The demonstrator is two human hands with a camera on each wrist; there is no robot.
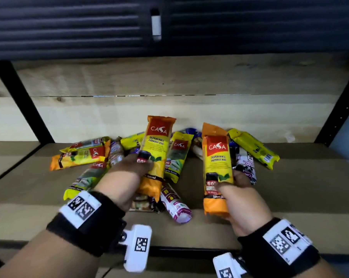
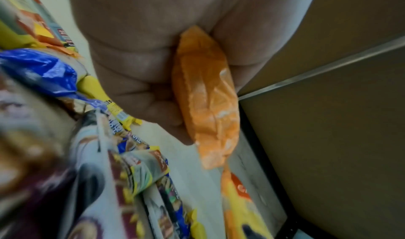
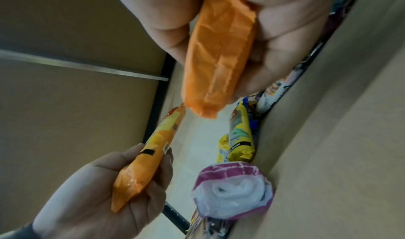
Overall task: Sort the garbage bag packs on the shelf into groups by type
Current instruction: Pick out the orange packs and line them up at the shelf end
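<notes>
Wooden shelf (image 1: 290,197), black frame (image 1: 19,97), slatted dark wall (image 1: 69,27) behind

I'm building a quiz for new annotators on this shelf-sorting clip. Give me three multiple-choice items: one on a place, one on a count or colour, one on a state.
1. Where does the purple-and-white pack lie?
A. on the shelf, between the two hands
B. in the left hand
C. on the floor

2. How many orange Casa packs are held up?
A. none
B. one
C. two

3. What is the right hand doing?
A. resting open
B. gripping a pack
C. pushing the pile

Answers: 1 A, it lies on the shelf board between the hands. 2 C, the left hand grips one orange Casa pack, the right another. 3 B, its fingers curl round that pack.
</notes>
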